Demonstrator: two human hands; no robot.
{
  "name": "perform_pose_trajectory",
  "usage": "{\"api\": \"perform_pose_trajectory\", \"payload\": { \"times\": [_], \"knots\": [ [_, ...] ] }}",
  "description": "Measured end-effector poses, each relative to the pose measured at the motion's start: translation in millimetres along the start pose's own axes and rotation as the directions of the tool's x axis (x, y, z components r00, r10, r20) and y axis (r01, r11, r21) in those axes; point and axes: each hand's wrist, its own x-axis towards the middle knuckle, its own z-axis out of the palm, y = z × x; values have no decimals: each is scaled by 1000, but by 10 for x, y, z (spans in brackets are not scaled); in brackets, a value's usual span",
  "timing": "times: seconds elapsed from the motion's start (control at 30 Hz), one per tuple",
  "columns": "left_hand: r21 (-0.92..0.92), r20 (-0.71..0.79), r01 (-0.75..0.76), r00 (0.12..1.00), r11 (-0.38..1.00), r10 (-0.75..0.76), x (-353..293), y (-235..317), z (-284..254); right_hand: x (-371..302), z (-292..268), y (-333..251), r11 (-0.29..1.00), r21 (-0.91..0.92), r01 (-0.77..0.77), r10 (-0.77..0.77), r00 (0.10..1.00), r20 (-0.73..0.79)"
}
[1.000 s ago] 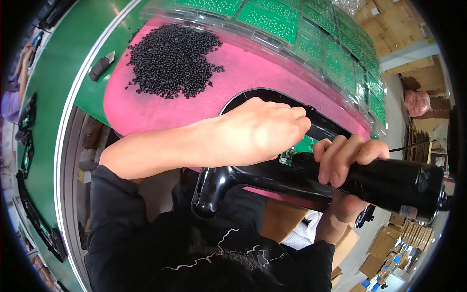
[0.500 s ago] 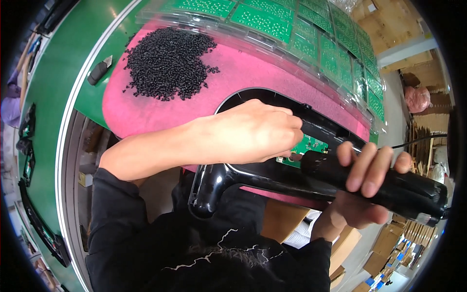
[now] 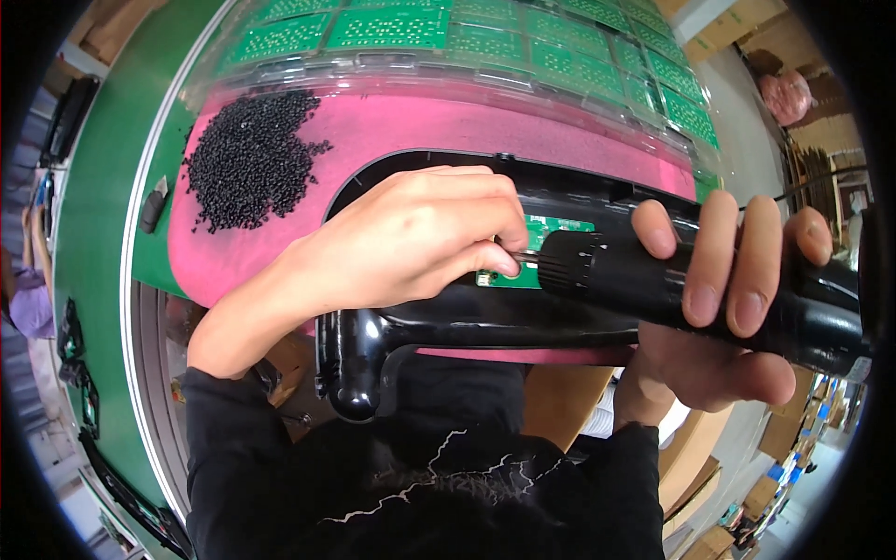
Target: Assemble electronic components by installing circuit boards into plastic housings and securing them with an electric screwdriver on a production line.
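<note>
In my right hand [image 3: 749,289] is a black electric screwdriver [image 3: 611,266], fingers wrapped over its body and thumb beneath. Its metal bit points left, toward the pinched thumb and forefinger of my left hand [image 3: 420,229]. Whatever those fingertips hold at the bit's end is too hidden to make out. Beneath both hands lies a curved glossy black plastic housing [image 3: 523,322], with a small green circuit board [image 3: 560,227] inside it. My left hand covers part of the board and housing. A heap of small black screws [image 3: 252,168] sits to the left on a pink mat [image 3: 392,121].
Clear plastic trays of green circuit boards [image 3: 392,28] stand along the far side. A small dark grey object [image 3: 152,207] lies on the green bench [image 3: 103,233] at left. Cardboard boxes [image 3: 560,401] are below and to the right. Another person's arm shows at far left.
The view has shifted, so the housing and screw heap appear further left. My left fingertips now meet the screwdriver's bit, and the tool sits more level over the board.
</note>
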Motion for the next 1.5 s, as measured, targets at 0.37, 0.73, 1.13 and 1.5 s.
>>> {"api": "perform_pose_trajectory", "payload": {
  "times": [0.37,0.73,1.13,1.5],
  "knots": [
    [-699,486,-183,588,691,647,-588,1313,-336,28,-205,-271,957,-257,-135,96,983,-156],
    [-798,318,-213,646,564,694,-793,1565,-92,40,-233,-224,844,-478,-243,169,967,-193],
    [-733,60,-492,640,469,766,-827,1608,-27,46,-296,-258,876,-412,-252,258,965,-42],
    [-650,-78,-628,614,427,785,-694,1455,-80,7,-239,-271,873,-416,-254,246,966,-73]
  ]
}}
